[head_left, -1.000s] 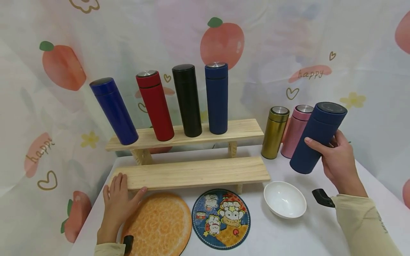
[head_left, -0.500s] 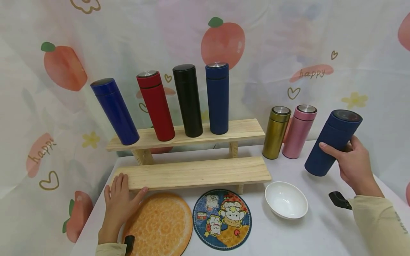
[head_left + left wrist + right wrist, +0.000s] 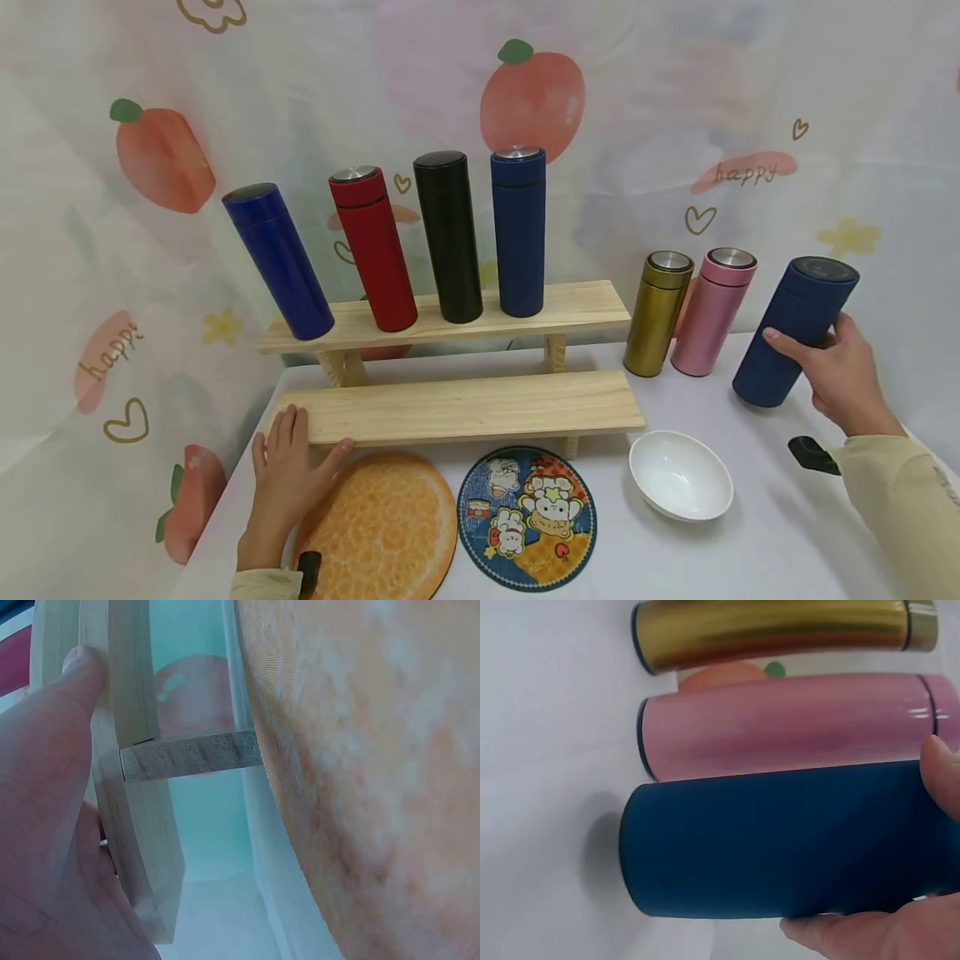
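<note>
On the right, my right hand (image 3: 847, 371) grips a dark blue thermos flask (image 3: 791, 333), thumb on the near side and fingers around the far side. The flask leans in the head view; whether its base touches the table I cannot tell, though a shadow lies beside it in the right wrist view. To its left stand a pink thermos flask (image 3: 714, 312) and a gold thermos flask (image 3: 658, 315). My left hand (image 3: 288, 475) rests on the left end of the wooden rack's lower shelf (image 3: 465, 408), fingers on top and thumb along the front edge.
The upper shelf (image 3: 577, 310) bears a blue flask (image 3: 279, 262), a red flask (image 3: 373, 250), a black flask (image 3: 450, 237) and a navy flask (image 3: 519, 233). In front lie an orange round mat (image 3: 382, 525) and a cartoon mat (image 3: 527, 517). A white bowl (image 3: 681, 477) stands right of them.
My right hand has carried the dark blue flask rightward and slightly lower, away from the pink flask it partly covered. My left hand has stayed on the shelf. The head view has shifted slightly.
</note>
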The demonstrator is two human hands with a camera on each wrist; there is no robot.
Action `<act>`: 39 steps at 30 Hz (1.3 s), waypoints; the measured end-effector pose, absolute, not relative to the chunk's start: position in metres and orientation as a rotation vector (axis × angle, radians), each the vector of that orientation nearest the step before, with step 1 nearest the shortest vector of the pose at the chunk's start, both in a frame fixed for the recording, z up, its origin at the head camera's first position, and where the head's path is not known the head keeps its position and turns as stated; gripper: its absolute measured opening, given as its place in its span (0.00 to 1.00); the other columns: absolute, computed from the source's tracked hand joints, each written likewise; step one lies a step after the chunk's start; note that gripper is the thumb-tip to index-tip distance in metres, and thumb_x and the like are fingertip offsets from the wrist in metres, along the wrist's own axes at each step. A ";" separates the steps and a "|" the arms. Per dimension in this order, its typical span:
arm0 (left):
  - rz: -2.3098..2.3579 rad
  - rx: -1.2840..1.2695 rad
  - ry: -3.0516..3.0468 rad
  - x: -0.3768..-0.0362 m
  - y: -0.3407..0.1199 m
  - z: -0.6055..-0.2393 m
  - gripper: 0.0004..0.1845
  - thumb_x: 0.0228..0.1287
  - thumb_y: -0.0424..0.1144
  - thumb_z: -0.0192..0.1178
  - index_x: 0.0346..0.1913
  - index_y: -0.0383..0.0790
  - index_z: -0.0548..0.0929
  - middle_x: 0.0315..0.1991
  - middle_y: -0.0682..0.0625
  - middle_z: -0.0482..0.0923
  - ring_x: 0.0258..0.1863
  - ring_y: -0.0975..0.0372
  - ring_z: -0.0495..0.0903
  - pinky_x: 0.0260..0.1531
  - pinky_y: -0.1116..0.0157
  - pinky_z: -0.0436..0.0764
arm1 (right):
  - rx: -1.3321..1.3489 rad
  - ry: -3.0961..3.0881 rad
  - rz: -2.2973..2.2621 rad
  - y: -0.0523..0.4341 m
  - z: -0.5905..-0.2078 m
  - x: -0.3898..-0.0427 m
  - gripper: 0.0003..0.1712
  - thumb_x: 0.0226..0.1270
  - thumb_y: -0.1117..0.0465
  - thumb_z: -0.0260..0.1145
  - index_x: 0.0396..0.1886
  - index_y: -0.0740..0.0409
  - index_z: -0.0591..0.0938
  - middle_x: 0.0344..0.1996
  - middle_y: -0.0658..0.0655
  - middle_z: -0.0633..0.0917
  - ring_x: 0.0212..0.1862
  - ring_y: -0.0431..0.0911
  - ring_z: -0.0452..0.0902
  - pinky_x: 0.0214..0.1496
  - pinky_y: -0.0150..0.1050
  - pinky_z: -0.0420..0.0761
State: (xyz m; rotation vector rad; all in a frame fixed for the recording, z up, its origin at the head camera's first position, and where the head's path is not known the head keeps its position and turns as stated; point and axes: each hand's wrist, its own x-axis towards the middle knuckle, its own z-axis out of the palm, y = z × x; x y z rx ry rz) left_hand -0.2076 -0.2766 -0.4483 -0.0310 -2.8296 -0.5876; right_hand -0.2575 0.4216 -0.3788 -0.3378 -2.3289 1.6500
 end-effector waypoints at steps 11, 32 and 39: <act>-0.578 -0.056 -2.812 -0.206 -0.273 -0.446 0.56 0.74 0.65 0.62 0.81 0.20 0.54 0.81 0.24 0.49 0.81 0.32 0.45 0.74 0.31 0.35 | -0.451 -2.352 1.638 0.434 -0.381 -0.283 0.59 0.80 0.42 0.65 0.87 0.64 0.39 0.85 0.73 0.45 0.81 0.75 0.46 0.71 0.77 0.55; -0.602 -0.035 -2.824 -0.205 -0.270 -0.448 0.56 0.74 0.65 0.62 0.82 0.21 0.53 0.82 0.25 0.48 0.82 0.34 0.43 0.75 0.33 0.34 | -0.556 -2.306 1.698 0.442 -0.388 -0.322 0.59 0.79 0.41 0.64 0.89 0.52 0.35 0.87 0.63 0.40 0.85 0.67 0.38 0.76 0.71 0.50; -0.592 -0.027 -2.817 -0.204 -0.273 -0.446 0.56 0.75 0.64 0.62 0.82 0.21 0.53 0.82 0.25 0.48 0.82 0.34 0.43 0.75 0.32 0.34 | -0.528 -2.384 1.714 0.446 -0.391 -0.332 0.64 0.79 0.38 0.63 0.86 0.62 0.30 0.85 0.71 0.35 0.82 0.75 0.38 0.72 0.77 0.52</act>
